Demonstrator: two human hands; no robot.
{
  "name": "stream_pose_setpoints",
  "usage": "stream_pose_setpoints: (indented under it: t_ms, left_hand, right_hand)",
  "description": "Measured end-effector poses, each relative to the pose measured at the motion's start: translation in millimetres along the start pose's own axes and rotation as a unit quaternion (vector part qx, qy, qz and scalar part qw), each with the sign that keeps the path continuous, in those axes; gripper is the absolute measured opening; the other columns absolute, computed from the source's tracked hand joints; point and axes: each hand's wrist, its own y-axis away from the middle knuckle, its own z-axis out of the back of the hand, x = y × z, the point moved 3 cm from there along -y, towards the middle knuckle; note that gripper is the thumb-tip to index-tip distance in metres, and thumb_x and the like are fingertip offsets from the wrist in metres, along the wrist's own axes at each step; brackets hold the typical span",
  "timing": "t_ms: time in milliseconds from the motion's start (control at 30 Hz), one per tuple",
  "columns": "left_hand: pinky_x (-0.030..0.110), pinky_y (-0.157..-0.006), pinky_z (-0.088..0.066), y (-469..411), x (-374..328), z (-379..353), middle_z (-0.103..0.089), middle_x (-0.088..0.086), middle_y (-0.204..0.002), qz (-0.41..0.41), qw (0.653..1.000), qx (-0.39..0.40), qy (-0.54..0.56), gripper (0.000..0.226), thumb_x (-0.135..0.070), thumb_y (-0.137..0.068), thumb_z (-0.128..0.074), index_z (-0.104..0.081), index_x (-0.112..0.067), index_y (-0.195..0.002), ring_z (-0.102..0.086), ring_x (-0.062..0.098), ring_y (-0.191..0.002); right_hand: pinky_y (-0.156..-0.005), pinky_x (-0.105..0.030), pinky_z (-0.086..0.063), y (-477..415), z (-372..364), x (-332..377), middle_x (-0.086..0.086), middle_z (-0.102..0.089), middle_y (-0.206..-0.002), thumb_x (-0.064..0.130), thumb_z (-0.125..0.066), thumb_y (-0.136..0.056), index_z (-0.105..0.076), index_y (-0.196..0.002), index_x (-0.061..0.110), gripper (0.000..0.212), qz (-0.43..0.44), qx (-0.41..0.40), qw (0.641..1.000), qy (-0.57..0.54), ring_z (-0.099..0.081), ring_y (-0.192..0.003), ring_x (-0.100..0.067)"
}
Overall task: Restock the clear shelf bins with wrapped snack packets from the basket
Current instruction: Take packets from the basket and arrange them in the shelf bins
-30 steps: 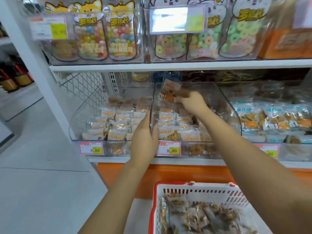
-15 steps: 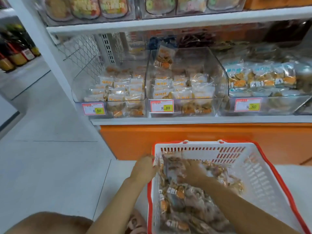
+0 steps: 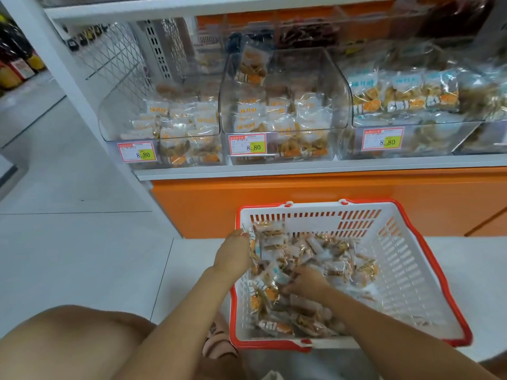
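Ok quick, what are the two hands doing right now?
Left hand: holding a bunch of snack packets at the basket edge.
Right hand: fingers curled round packets in the pile.

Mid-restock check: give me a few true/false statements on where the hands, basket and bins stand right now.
1. The left hand and right hand are both down in the basket. True.
2. The basket is empty. False: it holds a heap of packets.
3. The basket sits on the shelf. False: it stands on the floor, below the shelf.
4. A lone packet stands upright at the back of the middle bin. True.
5. The right bin holds blue-labelled packets. True.
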Motion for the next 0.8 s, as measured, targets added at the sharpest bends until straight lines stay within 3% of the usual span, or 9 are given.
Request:
stream_pose_setpoints:
  t_ms: [100, 167, 233, 333, 467, 567, 633, 700, 800]
  left_hand:
    - [0.034, -0.098, -0.044, 1, -6, -9, -0.054, 0.013, -0.133, -0.01, 0.999, 0.036, 0.001, 0.042, 0.003, -0.089, -0.049, -0.055, -0.007, -0.13, -0.053, 0.027, -0.121]
    - [0.035, -0.096, -0.047, 4, -7, -14, -0.059, 0.013, -0.127, -0.007, 0.998, 0.064, 0.002, 0.038, -0.001, -0.09, -0.05, -0.058, -0.008, -0.126, -0.056, 0.029, -0.116]
    - [0.035, -0.094, -0.047, 5, -7, -19, -0.061, 0.013, -0.124, -0.006, 0.996, 0.085, 0.024, 0.035, -0.002, -0.09, -0.051, -0.06, -0.007, -0.123, -0.058, 0.028, -0.113]
    - [0.033, -0.09, -0.049, 5, -7, -25, -0.062, 0.011, -0.12, 0.005, 0.991, 0.115, 0.067, 0.032, -0.009, -0.09, -0.058, -0.06, -0.008, -0.122, -0.059, 0.026, -0.108]
    - [0.026, -0.091, -0.045, 6, -17, -22, -0.057, 0.002, -0.128, 0.023, 0.965, 0.184, 0.185, 0.067, -0.029, -0.08, -0.076, -0.042, -0.016, -0.137, -0.053, 0.021, -0.119]
    - [0.028, -0.086, -0.049, 2, -35, -14, -0.059, -0.003, -0.108, 0.015, 0.951, 0.223, 0.213, 0.054, -0.041, -0.077, -0.077, -0.051, -0.017, -0.118, -0.059, 0.015, -0.102]
    - [0.036, -0.085, -0.056, -2, -55, -3, -0.063, 0.006, -0.108, 0.013, 0.926, 0.211, 0.314, 0.04, -0.034, -0.077, -0.078, -0.056, -0.011, -0.101, -0.066, 0.021, -0.095]
    - [0.035, -0.077, -0.058, -7, -81, 15, -0.065, 0.011, -0.108, 0.002, 0.893, 0.17, 0.416, 0.03, -0.022, -0.078, -0.078, -0.056, -0.009, -0.093, -0.07, 0.023, -0.087]
    - [0.028, -0.062, -0.057, -11, -131, 54, -0.071, 0.007, -0.094, -0.041, 0.856, 0.076, 0.51, 0.022, -0.015, -0.08, -0.075, -0.06, -0.012, -0.096, -0.07, 0.016, -0.072]
  right_hand:
    - [-0.074, -0.021, -0.048, -8, -10, -1, 0.004, -0.064, -0.093, 0.054, -0.071, -0.076, -0.064, -0.095, 0.023, 0.037, -0.019, -0.007, 0.995, -0.093, -0.057, -0.081, -0.009]
    - [-0.065, -0.021, -0.047, -10, -11, 4, 0.005, -0.062, -0.079, 0.045, -0.066, -0.086, -0.062, -0.082, 0.019, 0.026, -0.017, -0.058, 0.994, -0.091, -0.056, -0.07, -0.008]
    - [-0.058, -0.02, -0.043, -13, -8, 12, 0.004, -0.055, -0.068, 0.036, -0.068, -0.086, -0.051, -0.069, 0.019, 0.03, -0.001, -0.091, 0.991, -0.096, -0.052, -0.062, -0.009]
    - [-0.064, -0.024, -0.042, -11, 3, 24, 0.002, -0.05, -0.069, 0.029, -0.071, -0.084, -0.047, -0.07, 0.017, 0.03, 0.021, -0.059, 0.988, -0.142, -0.048, -0.065, -0.012]
    - [-0.069, -0.025, -0.05, 4, 30, 33, -0.002, -0.055, -0.071, 0.02, -0.066, -0.089, -0.054, -0.074, 0.011, 0.022, 0.064, -0.019, 0.982, -0.177, -0.053, -0.065, -0.011]
    - [-0.07, -0.023, -0.055, 23, 78, 44, -0.004, -0.064, -0.081, 0.02, -0.06, -0.093, -0.061, -0.086, 0.003, 0.018, 0.095, -0.028, 0.977, -0.19, -0.062, -0.069, -0.012]
    - [-0.063, -0.018, -0.054, 39, 120, 53, -0.001, -0.066, -0.083, 0.023, -0.057, -0.095, -0.063, -0.087, 0.008, 0.018, 0.121, -0.041, 0.98, -0.156, -0.063, -0.069, -0.008]
    - [-0.063, -0.022, -0.054, 56, 165, 61, 0.002, -0.064, -0.078, 0.025, -0.055, -0.096, -0.062, -0.082, 0.013, 0.02, 0.151, -0.08, 0.977, -0.125, -0.062, -0.067, -0.007]
    - [-0.063, -0.023, -0.053, 85, 227, 78, -0.004, -0.064, -0.076, 0.025, -0.057, -0.094, -0.059, -0.085, 0.006, 0.021, 0.206, -0.103, 0.945, -0.231, -0.064, -0.064, -0.007]
